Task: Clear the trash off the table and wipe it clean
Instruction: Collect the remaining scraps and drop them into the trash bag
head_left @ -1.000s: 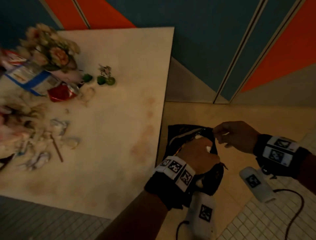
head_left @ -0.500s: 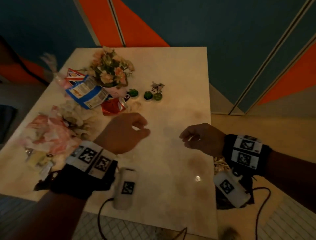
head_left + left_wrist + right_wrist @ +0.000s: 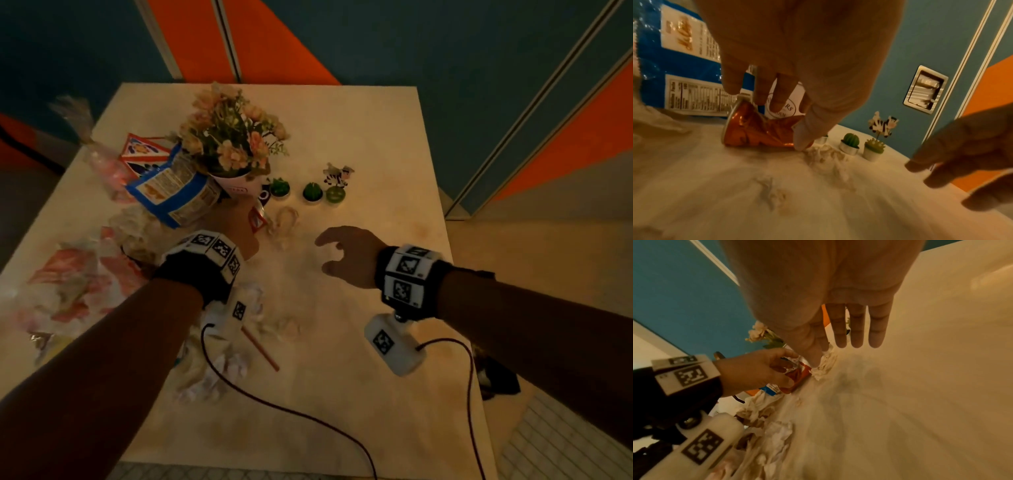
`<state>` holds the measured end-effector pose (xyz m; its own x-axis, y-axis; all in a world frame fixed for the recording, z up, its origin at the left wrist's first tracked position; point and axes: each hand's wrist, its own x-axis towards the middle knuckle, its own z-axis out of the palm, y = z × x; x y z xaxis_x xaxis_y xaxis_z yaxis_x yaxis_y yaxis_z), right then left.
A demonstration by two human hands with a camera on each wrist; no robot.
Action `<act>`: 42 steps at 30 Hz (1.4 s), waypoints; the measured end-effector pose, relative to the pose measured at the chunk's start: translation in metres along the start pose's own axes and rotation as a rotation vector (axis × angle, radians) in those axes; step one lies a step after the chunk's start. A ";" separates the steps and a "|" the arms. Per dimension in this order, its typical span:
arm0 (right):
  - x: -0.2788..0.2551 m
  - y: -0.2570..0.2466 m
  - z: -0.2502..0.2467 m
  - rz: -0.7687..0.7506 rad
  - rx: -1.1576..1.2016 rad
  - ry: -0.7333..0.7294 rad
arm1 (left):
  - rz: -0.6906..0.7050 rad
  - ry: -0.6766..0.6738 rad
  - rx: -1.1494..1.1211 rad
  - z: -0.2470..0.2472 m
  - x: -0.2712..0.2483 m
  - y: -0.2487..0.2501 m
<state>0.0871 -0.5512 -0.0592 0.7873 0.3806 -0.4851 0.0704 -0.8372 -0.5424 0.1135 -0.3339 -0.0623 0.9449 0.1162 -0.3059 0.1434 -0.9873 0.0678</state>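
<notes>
Left wrist view: we read "McCain" faintly on the blue bag (image 3: 680, 53); our left hand (image 3: 797, 53) pinches the crushed red can (image 3: 756, 131); our right hand (image 3: 349, 257) hovers spread beside it.

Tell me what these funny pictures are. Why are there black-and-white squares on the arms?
No machine here: a person is cleaning a table. The square patterns sit on bands worn on each wrist, and each band carries a small camera. One picture comes from a camera on the person's head, looking down. The other two come from the wrists, looking along the fingers.

On the table lie crumpled tissues, a blue snack bag, a flower pot, tiny cactus candles and a zebra toy.

The left hand is closing its fingers on a crushed red can. The right hand is open, holds nothing, and reaches toward a tissue beside the can.
</notes>
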 end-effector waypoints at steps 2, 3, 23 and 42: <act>0.017 -0.008 0.005 -0.008 -0.075 -0.014 | -0.035 -0.046 0.010 0.005 0.003 -0.002; 0.026 -0.012 0.008 -0.017 -0.114 -0.017 | -0.051 -0.068 -0.005 0.009 0.004 -0.004; 0.055 -0.054 0.031 -0.132 -0.439 -0.096 | -0.297 0.188 -0.439 -0.007 -0.044 -0.031; 0.007 -0.037 0.092 -0.250 -0.227 -0.095 | -0.233 0.235 -0.832 -0.026 -0.128 -0.038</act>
<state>0.0338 -0.4815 -0.1064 0.6684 0.6112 -0.4239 0.3968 -0.7750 -0.4919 -0.0051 -0.3088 -0.0007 0.8878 0.4135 -0.2020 0.4202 -0.5490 0.7225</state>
